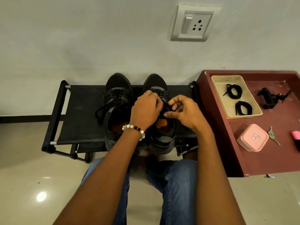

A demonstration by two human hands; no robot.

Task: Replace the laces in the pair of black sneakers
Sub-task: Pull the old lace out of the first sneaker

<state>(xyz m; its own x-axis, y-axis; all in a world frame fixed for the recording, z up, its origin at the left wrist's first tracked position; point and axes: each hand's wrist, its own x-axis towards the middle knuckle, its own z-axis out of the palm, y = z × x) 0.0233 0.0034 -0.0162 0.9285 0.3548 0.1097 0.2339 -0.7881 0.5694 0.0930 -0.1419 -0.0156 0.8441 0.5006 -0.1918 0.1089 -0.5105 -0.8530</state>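
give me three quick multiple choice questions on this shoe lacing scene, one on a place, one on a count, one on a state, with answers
1. Where do the coiled spare laces lie?
A. in the beige tray
B. on the floor
C. inside a sneaker

2. How many lace coils are in that tray?
A. one
B. two
C. four

3. What is the state of the left sneaker?
A. unlaced
B. laced, ends loose
C. lying on its side

Answers:
1. A, both coils sit inside the tray on the maroon table.
2. B, one coil lies farther from the person, one nearer.
3. B, lace crosses its eyelets, while both hands work at the right sneaker.
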